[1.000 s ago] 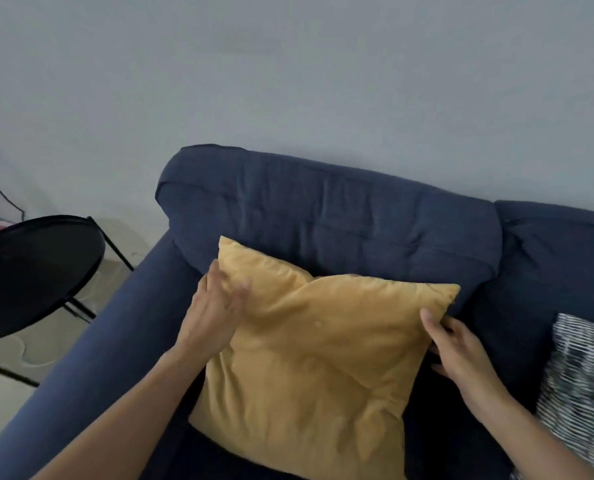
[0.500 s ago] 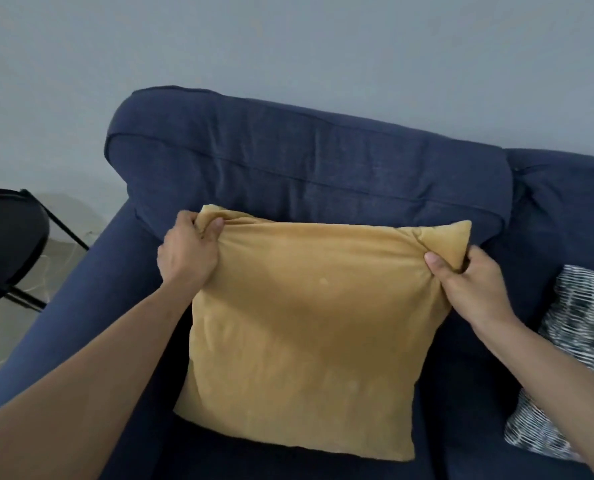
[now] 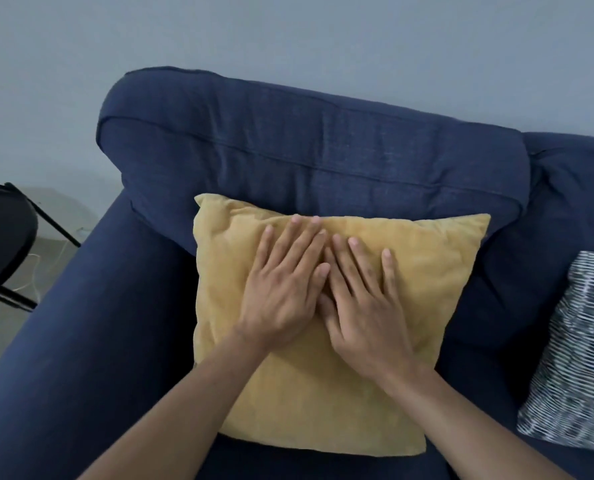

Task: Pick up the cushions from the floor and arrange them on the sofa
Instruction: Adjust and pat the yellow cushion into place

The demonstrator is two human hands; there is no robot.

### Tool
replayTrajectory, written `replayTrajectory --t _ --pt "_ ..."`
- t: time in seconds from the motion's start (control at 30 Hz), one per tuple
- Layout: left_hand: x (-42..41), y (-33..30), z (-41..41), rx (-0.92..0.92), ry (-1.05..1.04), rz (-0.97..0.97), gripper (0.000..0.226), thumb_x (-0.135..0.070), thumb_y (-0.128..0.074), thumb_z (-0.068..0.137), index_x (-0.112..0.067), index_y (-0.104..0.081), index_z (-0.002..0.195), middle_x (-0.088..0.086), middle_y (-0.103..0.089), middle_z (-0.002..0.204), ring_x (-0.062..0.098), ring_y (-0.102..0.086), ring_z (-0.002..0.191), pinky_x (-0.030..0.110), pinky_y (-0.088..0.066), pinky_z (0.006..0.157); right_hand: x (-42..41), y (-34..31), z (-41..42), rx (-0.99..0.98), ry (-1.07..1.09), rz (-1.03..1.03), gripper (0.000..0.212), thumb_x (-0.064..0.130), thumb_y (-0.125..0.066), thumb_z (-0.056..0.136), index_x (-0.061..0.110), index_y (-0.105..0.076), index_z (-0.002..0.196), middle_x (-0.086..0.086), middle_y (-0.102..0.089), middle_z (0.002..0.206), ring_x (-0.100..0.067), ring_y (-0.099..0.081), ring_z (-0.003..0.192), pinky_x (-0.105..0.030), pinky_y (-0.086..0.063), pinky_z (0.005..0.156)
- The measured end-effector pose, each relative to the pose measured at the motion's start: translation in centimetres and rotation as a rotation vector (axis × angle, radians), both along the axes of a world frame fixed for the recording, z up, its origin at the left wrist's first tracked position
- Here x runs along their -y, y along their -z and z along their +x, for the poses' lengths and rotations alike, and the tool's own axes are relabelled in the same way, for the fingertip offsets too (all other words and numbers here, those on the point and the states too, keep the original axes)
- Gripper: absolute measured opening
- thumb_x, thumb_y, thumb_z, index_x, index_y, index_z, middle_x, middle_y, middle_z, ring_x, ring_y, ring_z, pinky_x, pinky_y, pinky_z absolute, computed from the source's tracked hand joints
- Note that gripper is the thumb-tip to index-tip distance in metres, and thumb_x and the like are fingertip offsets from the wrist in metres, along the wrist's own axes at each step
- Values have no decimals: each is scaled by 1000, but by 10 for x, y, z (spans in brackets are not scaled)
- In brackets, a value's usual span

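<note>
Both hands have left the top corners, and the left hand (image 3: 281, 289) and right hand (image 3: 364, 306) now press flat and open, gripping nothing, on the yellow cushion (image 3: 323, 393) propped against the sofa (image 3: 316, 157) backrest, smoothing it; next likely means fetching another cushion.

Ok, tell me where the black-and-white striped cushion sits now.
In the head view, the black-and-white striped cushion sits at the right edge on the navy fabric sofa, right of the square mustard-yellow cushion.
</note>
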State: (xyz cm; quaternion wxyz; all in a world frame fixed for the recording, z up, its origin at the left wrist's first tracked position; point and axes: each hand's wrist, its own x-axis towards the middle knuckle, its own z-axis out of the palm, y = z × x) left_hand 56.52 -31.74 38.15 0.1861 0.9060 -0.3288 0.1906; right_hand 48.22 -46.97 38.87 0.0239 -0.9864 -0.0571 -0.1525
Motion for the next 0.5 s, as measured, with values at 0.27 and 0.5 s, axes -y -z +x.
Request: replayTrajectory --t 0.27,0.5 --pt "-85 38 55 -139 -267 100 70 -58 -10 112 -22 -16 172 -3 -8 181 16 2 167 56 -5 134 85 18 12 77 329 -100 75 58 -21 112 10 -20 169 -7 -14 179 -26 -4 167 -68 -9 128" --pt "-52 22 -30 -56 -280 -213 64 -38 -28 114 -7 -21 169 14 -15 178 34 -8 166 62 -8 132 16 18 -36 198 166 105 71 42 -38 110 2 -21 167 -19 -12 178 -39 -8 165 -69 -6 130"
